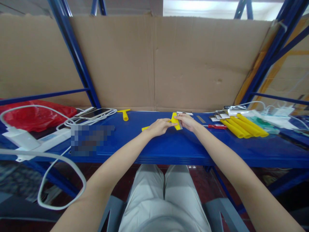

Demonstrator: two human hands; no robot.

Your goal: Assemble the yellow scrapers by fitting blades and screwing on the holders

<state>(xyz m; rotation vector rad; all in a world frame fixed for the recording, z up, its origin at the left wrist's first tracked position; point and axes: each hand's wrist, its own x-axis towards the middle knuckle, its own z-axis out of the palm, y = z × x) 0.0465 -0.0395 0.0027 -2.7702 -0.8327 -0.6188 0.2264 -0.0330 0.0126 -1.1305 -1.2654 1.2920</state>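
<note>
Over the middle of the blue bench, my left hand (158, 127) is closed around a yellow scraper (174, 120). The handle's end pokes out to the left of that hand. My right hand (187, 122) pinches the scraper's wide head from the right, where a thin metal blade (181, 125) lies along its edge. My fingers partly cover both pieces. To the right of my right hand lies a red-handled screwdriver (217, 126), and a loose flat metal blade (201, 119) rests behind it.
Several yellow tubular handles (246, 126) lie side by side at the right. Another T-shaped yellow scraper (125, 115) lies back left. A phone (95, 113), white cables, a power strip (50, 140) and a red plastic bag (41, 113) crowd the left. Cardboard (154, 64) walls the back.
</note>
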